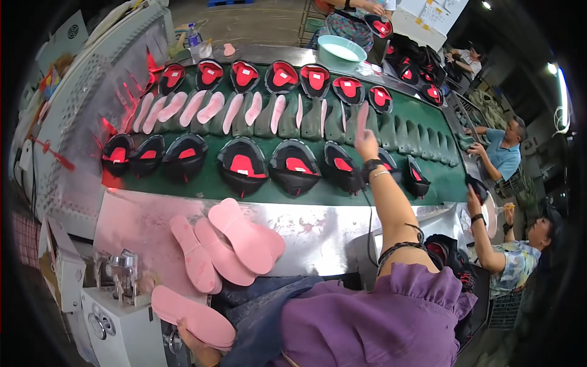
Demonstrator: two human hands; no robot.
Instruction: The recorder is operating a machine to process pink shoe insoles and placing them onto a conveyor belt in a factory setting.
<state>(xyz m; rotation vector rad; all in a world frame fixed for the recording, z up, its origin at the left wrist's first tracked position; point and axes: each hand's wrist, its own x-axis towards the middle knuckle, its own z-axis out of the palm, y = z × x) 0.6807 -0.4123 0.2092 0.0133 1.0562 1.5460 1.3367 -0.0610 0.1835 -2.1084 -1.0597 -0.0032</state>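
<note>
My right hand [367,147] reaches over the green conveyor belt [451,185], closed on a pink insole [362,117] held upright above the row of dark green shoe lasts [403,136]. Low at the left, my left hand [197,346] grips a small stack of pink insoles [192,315] from below. Pink insoles [209,109] lie on or lean against the lasts in the left part of the row. Black shoe uppers [243,166] with red linings line the near side of the belt, and more uppers [282,76] line its far side. Loose pink insoles [235,235] overlap on the metal ledge before me.
A white machine [125,330] with metal fittings stands at the lower left. Red light glows at a metal housing [79,92] at the belt's left end. A pale green basin [342,56] rests beyond the belt. Co-workers [504,150] sit at the right and far side.
</note>
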